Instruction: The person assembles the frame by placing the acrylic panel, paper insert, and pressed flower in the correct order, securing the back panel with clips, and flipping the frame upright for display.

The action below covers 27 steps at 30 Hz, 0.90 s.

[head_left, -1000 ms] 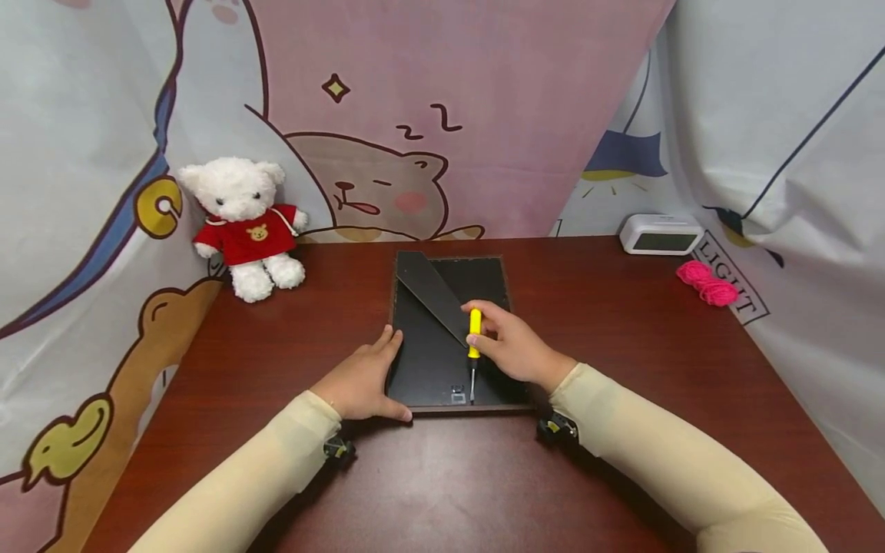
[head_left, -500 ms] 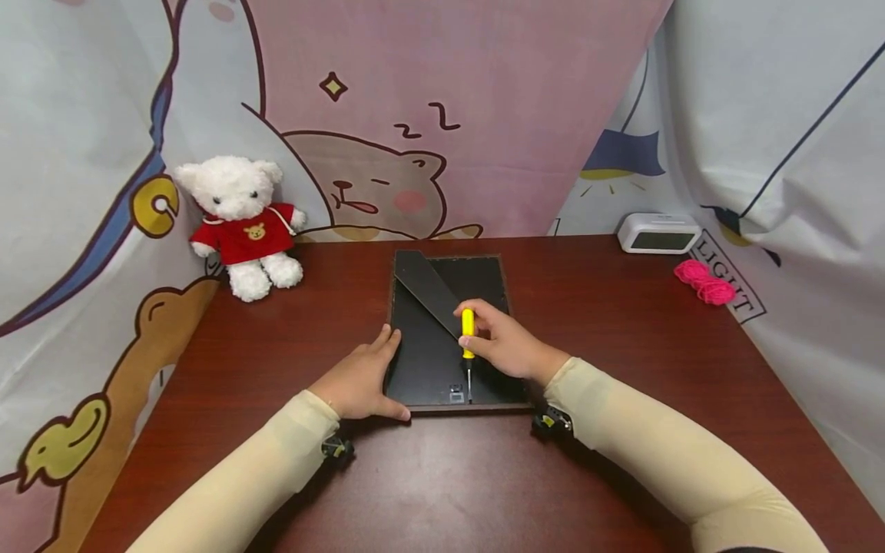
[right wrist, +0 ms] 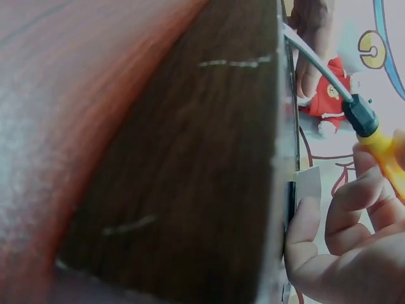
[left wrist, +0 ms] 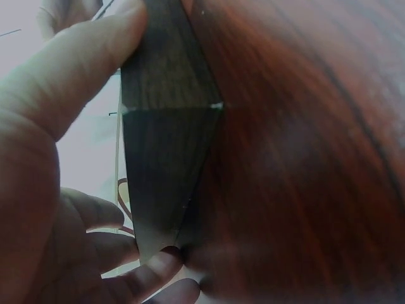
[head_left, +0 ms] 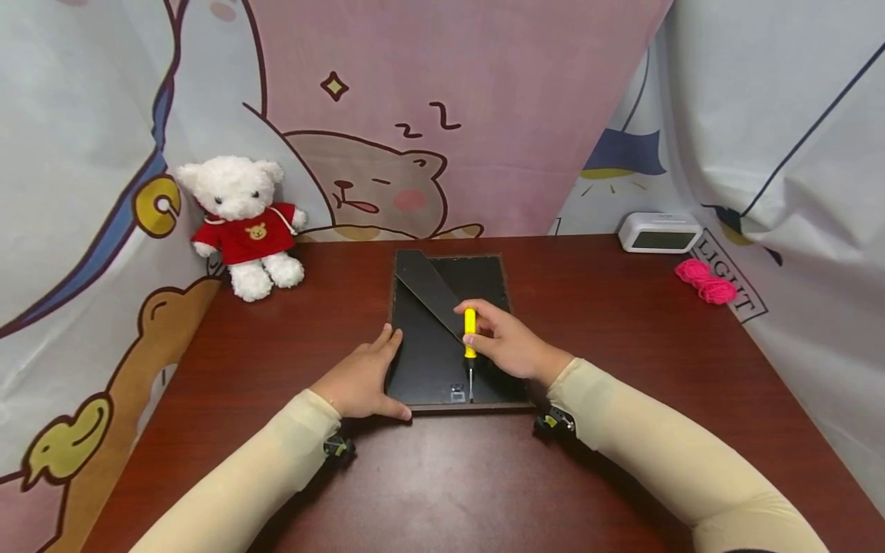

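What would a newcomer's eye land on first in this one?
Probably the yellow screwdriver in the right hand, its tip by the near edge of the dark frame. Next, likely the white teddy in red, back left on the table, and the pink yarn towards the right.

At the lower right my right hand (right wrist: 354,237) grips the yellow handle of a screwdriver (right wrist: 361,116), which runs out at the right edge, while its metal shaft slants up and left past a black collar to the rim of the frame (right wrist: 183,145). That frame's dark brown side, marked with two pale scratches, fills the middle, with the blurred reddish table (right wrist: 57,139) to its left. Beyond the rim I see my left hand (right wrist: 314,44) at the top, a red-clothed teddy (right wrist: 327,95) behind the shaft, and a printed cloth (right wrist: 351,25).
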Each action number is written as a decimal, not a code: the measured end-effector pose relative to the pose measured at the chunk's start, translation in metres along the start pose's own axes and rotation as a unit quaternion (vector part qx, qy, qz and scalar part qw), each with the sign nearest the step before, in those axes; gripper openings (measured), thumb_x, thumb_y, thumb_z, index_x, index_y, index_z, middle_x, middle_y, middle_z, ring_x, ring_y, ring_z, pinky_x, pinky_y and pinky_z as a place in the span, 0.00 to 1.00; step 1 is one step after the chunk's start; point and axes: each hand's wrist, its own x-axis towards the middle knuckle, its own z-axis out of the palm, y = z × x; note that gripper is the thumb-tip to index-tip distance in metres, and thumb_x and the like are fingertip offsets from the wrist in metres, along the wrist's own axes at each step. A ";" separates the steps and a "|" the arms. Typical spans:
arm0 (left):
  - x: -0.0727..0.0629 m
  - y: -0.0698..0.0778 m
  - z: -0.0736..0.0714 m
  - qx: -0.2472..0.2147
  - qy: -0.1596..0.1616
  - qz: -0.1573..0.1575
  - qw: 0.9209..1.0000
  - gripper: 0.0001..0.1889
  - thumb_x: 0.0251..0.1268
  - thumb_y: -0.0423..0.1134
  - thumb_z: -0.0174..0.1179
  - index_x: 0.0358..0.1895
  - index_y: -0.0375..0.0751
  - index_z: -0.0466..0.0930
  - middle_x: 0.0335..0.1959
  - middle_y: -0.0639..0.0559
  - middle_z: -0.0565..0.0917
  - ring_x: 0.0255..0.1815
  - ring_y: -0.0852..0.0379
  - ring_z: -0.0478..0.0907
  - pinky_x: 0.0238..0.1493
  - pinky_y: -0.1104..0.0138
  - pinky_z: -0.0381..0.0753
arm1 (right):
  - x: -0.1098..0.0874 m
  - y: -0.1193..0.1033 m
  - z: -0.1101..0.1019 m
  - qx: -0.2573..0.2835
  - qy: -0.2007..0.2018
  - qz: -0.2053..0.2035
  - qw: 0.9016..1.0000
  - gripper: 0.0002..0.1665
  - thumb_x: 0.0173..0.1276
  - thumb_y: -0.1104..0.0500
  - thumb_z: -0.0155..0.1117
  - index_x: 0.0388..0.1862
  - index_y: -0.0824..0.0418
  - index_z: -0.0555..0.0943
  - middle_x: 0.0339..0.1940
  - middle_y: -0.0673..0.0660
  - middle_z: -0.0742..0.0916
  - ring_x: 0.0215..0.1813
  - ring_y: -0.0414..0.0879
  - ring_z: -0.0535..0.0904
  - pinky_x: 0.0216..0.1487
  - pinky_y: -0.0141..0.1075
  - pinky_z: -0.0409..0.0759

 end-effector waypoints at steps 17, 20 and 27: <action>0.001 -0.002 0.000 0.000 0.008 0.006 1.000 0.73 0.45 0.66 0.82 0.87 0.37 0.44 0.88 0.38 0.42 0.82 0.30 0.59 0.76 0.45 0.69 | -0.016 -0.010 0.005 -0.008 0.063 -0.044 0.997 0.21 0.82 0.65 0.57 0.70 0.56 0.75 0.37 0.58 0.84 0.38 0.49 0.83 0.43 0.38 0.87; 0.001 -0.002 0.001 -0.001 0.007 0.006 1.000 0.73 0.45 0.65 0.82 0.87 0.37 0.44 0.88 0.38 0.41 0.82 0.31 0.59 0.76 0.46 0.69 | -0.014 -0.006 0.003 -0.004 0.059 -0.036 0.998 0.23 0.81 0.66 0.59 0.71 0.59 0.73 0.37 0.58 0.85 0.36 0.49 0.82 0.41 0.37 0.86; 0.000 -0.001 0.000 -0.001 0.005 0.003 1.000 0.73 0.44 0.66 0.82 0.87 0.38 0.44 0.88 0.39 0.41 0.82 0.30 0.59 0.76 0.46 0.68 | -0.019 -0.011 -0.002 -0.034 0.033 -0.047 0.998 0.23 0.81 0.65 0.60 0.70 0.50 0.73 0.38 0.54 0.86 0.36 0.50 0.81 0.38 0.37 0.84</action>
